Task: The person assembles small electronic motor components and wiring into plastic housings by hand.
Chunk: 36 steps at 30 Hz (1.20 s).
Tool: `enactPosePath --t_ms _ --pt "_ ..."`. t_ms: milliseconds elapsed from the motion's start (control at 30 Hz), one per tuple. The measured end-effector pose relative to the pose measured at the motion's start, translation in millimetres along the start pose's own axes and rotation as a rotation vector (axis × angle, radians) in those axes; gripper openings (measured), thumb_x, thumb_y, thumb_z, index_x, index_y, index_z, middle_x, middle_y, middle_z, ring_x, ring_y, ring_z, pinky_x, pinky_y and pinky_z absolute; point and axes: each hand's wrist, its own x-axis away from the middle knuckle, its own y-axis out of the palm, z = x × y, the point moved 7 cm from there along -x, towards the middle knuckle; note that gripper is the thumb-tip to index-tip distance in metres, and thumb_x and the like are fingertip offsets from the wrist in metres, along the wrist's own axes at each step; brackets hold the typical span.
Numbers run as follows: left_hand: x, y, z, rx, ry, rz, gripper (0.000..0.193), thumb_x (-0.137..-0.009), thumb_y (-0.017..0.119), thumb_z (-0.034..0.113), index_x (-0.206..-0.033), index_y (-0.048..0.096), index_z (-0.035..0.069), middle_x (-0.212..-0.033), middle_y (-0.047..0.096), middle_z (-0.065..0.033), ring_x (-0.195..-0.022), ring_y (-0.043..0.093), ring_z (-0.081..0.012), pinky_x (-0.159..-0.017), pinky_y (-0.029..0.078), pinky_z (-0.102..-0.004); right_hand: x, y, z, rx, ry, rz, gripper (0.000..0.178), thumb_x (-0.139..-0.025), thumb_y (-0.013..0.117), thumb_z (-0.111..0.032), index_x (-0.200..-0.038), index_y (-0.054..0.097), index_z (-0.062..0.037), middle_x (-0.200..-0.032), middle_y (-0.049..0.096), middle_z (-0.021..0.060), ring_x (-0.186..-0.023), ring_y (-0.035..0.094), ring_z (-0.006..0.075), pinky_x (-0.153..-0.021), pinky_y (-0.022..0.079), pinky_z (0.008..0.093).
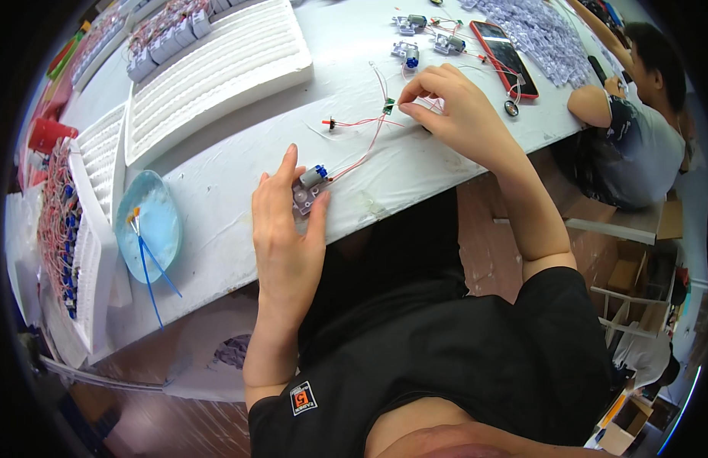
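Observation:
My left hand rests at the near table edge, its thumb and fingers around a translucent plastic housing. A small silver motor with a blue end sits on that housing. Thin red and white wires run from the motor to a small green circuit board. Beside the board, my right hand pinches thin wires between thumb and forefinger; their ends are partly hidden by the fingers. A small red-and-black switch lies on the table, joined to the board by red wires.
Several similar motor assemblies lie farther off, near a red-edged phone and a heap of clear plastic parts. White foam trays stand at the left. A blue dish holds brushes. Another person sits at right.

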Motion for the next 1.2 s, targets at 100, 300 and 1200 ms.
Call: enactPosePath --t_ms 100,300,1200 --pt "-1 0 4 0.02 0.021 -0.01 0.061 -0.084 0.068 -0.001 -0.141 0.047 0.004 -0.108 0.063 -0.0161 -0.103 0.06 -0.0327 -0.108 0.038 -0.0501 8 -4 1 -0.197 0.121 -0.022 0.01 -0.086 0.066 -0.014 -0.09 0.067 -0.0044 -0.089 0.068 0.0067 -0.092 0.061 0.0218 -0.083 0.048 0.0351" --pt "1 0 -1 -0.011 -0.017 0.005 0.061 -0.085 0.072 0.001 -0.141 0.05 0.009 -0.117 0.064 -0.0136 -0.105 0.062 -0.0234 -0.09 0.05 -0.035 20 -13 2 -0.332 0.201 -0.047 0.011 -0.089 0.066 -0.01 -0.095 0.066 -0.0008 -0.08 0.066 0.0057 -0.075 0.061 0.0131 -0.069 0.048 0.0266" --pt "-1 -12 -9 0.137 -0.024 0.001 0.055 -0.086 0.071 0.002 -0.137 0.052 0.002 -0.119 0.066 -0.0197 -0.111 0.064 -0.0258 -0.096 0.048 -0.0346 -217 56 123 0.286 -0.02 -0.095 0.025 -0.088 0.066 -0.02 -0.111 0.068 -0.0097 -0.109 0.068 0.013 -0.109 0.06 0.0311 -0.094 0.047 0.0382"
